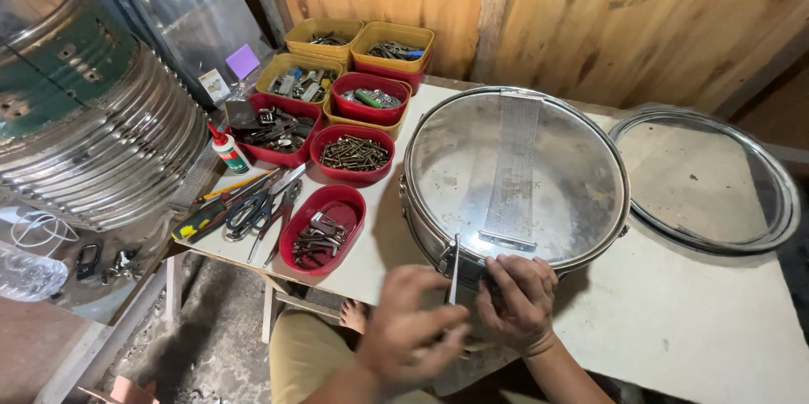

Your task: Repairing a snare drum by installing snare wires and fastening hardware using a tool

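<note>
One snare drum, four red trays — three yellow trays, two hands.

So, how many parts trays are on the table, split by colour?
Red trays: 5, e.g. the near red tray
Yellow trays: 4, e.g. the back yellow tray, one mostly hidden under a red tray
Total: 9

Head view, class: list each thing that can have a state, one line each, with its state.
Snare drum: lying flat, snare wires up.
Loose hoops: off the drum, flat on the table.
Glue bottle: upright, capped.
Left hand: fingers pinching a thin tool.
Right hand: resting on the drum's edge.
</note>
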